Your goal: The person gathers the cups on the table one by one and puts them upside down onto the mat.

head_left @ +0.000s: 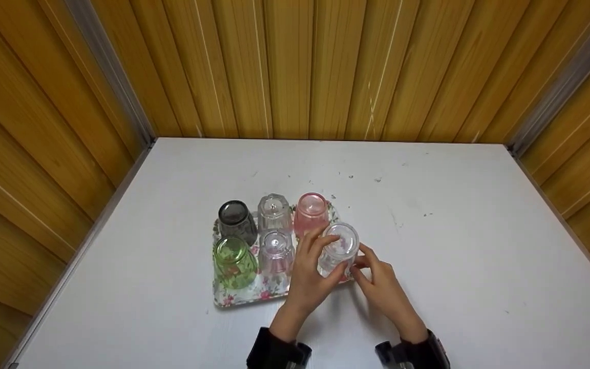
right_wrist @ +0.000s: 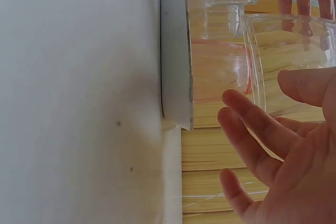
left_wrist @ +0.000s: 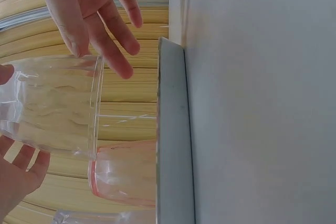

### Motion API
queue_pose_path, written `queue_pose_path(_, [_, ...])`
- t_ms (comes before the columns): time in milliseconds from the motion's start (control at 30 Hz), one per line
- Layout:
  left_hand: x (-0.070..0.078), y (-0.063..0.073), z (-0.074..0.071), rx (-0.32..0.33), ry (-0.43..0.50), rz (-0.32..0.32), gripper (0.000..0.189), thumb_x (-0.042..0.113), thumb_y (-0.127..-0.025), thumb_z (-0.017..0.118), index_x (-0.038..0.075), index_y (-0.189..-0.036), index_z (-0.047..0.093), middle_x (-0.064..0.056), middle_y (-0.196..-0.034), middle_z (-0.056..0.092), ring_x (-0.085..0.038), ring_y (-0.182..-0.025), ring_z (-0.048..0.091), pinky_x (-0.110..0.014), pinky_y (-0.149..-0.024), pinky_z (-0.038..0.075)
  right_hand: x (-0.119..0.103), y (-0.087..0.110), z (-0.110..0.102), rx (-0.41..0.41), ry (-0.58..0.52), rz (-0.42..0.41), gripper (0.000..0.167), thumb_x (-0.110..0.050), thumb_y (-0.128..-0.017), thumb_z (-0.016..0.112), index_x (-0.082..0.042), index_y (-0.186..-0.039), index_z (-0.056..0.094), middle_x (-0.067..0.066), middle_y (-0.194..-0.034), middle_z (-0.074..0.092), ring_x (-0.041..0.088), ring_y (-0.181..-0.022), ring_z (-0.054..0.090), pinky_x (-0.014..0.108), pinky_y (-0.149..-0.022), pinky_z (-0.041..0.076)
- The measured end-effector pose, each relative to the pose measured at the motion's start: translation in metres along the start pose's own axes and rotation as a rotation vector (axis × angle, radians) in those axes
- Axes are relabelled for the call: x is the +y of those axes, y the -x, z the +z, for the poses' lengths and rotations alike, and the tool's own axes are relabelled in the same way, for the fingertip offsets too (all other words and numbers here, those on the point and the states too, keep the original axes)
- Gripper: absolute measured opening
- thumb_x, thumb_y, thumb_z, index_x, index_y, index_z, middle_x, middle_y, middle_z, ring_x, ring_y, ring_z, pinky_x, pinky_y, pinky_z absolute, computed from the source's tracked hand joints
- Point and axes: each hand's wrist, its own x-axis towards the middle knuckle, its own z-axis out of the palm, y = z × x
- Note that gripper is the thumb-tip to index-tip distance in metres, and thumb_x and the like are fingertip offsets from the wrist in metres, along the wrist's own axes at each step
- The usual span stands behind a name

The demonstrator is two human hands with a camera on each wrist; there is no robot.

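A clear glass [head_left: 345,241] is upside down over the right front corner of a floral tray [head_left: 246,296]. My left hand [head_left: 308,279] grips it, thumb and fingers bent round its sides. In the left wrist view the glass [left_wrist: 58,106] has its rim facing the tray's edge, with a visible gap between. At the glass's right side is my right hand [head_left: 384,289]; in the right wrist view its fingers [right_wrist: 252,140] are spread and loosely extended, and its thumb overlaps the glass. Whether they touch the glass is unclear.
Several upturned glasses stand on the tray: black [head_left: 237,220], green [head_left: 234,266], pink [head_left: 311,215], and two clear ones, one at the back [head_left: 274,212] and one in front [head_left: 277,251]. The white table [head_left: 454,246] is bounded by wood-patterned walls [head_left: 310,72].
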Motion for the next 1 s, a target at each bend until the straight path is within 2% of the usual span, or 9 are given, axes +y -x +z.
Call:
queue_pose_path(133, [-0.0006, 0.0006, 0.0007, 0.01, 0.009, 0.011, 0.05, 0.0, -0.072, 0.089, 0.009, -0.115, 0.065, -0.019, -0.137, 0.06, -0.032, -0.126, 0.057, -0.071, -0.105, 0.04, -0.0008, 0.0005, -0.0011, -0.037, -0.02, 0.024, 0.041, -0.002, -0.098, 0.066, 0.008, -0.137, 0.055, 0.013, -0.101, 0.076, 0.037, -0.099, 0.071, 0.062, -0.093, 0.051])
queue_pose_path(267, [-0.0012, 0.0008, 0.0018, 0.019, 0.014, 0.032, 0.046, 0.001, -0.072, 0.089, 0.009, -0.11, 0.065, -0.017, -0.139, 0.061, -0.032, -0.126, 0.057, -0.065, -0.106, 0.042, -0.0022, 0.0002, -0.0026, -0.077, -0.035, 0.082, 0.04, -0.004, -0.099, 0.066, 0.007, -0.136, 0.056, 0.009, -0.096, 0.074, 0.026, -0.087, 0.069, 0.041, -0.077, 0.056])
queue_pose_path(333, [-0.0016, 0.0007, 0.0022, 0.021, 0.012, 0.045, 0.044, 0.001, -0.072, 0.088, 0.009, -0.109, 0.065, -0.016, -0.14, 0.061, -0.032, -0.127, 0.057, -0.056, -0.105, 0.045, -0.003, 0.0, -0.0031, -0.094, -0.03, 0.114, 0.04, -0.004, -0.099, 0.065, 0.006, -0.137, 0.056, 0.004, -0.091, 0.07, 0.016, -0.076, 0.063, 0.029, -0.066, 0.051])
queue_pose_path(400, [-0.0022, 0.0007, 0.0023, 0.024, 0.01, 0.055, 0.043, 0.001, -0.072, 0.088, 0.009, -0.107, 0.065, -0.015, -0.14, 0.061, -0.033, -0.126, 0.056, -0.05, -0.105, 0.047, -0.0034, -0.0003, -0.0033, -0.104, -0.027, 0.138, 0.038, -0.004, -0.099, 0.064, 0.005, -0.136, 0.058, 0.0, -0.085, 0.065, 0.009, -0.069, 0.054, 0.023, -0.059, 0.043])
queue_pose_path(533, [-0.0029, 0.0005, 0.0018, 0.029, 0.003, 0.055, 0.042, 0.001, -0.072, 0.087, 0.01, -0.106, 0.064, -0.015, -0.14, 0.061, -0.033, -0.126, 0.056, -0.047, -0.105, 0.047, -0.0028, -0.0009, -0.0025, -0.111, 0.0, 0.146, 0.034, -0.006, -0.1, 0.063, 0.004, -0.132, 0.061, -0.004, -0.08, 0.06, 0.004, -0.063, 0.045, 0.022, -0.056, 0.038])
queue_pose_path(733, [-0.003, 0.0012, 0.0008, 0.03, 0.003, 0.025, 0.041, 0.002, -0.073, 0.087, 0.01, -0.105, 0.065, -0.016, -0.14, 0.061, -0.033, -0.126, 0.057, -0.05, -0.105, 0.047, -0.0024, -0.0016, -0.0013, -0.14, -0.006, 0.16, 0.038, -0.01, -0.102, 0.063, 0.006, -0.136, 0.059, -0.003, -0.08, 0.059, 0.004, -0.063, 0.046, 0.023, -0.057, 0.039])
queue_pose_path(1000, [-0.008, 0.0026, 0.002, 0.082, -0.048, 0.002, 0.039, 0.005, -0.073, 0.088, 0.009, -0.105, 0.065, -0.018, -0.132, 0.065, -0.033, -0.116, 0.061, -0.047, -0.095, 0.053, 0.0028, 0.0005, -0.0034, -0.153, -0.042, 0.159, 0.042, -0.008, -0.102, 0.063, 0.007, -0.141, 0.055, -0.001, -0.082, 0.061, 0.003, -0.061, 0.047, 0.023, -0.056, 0.042])
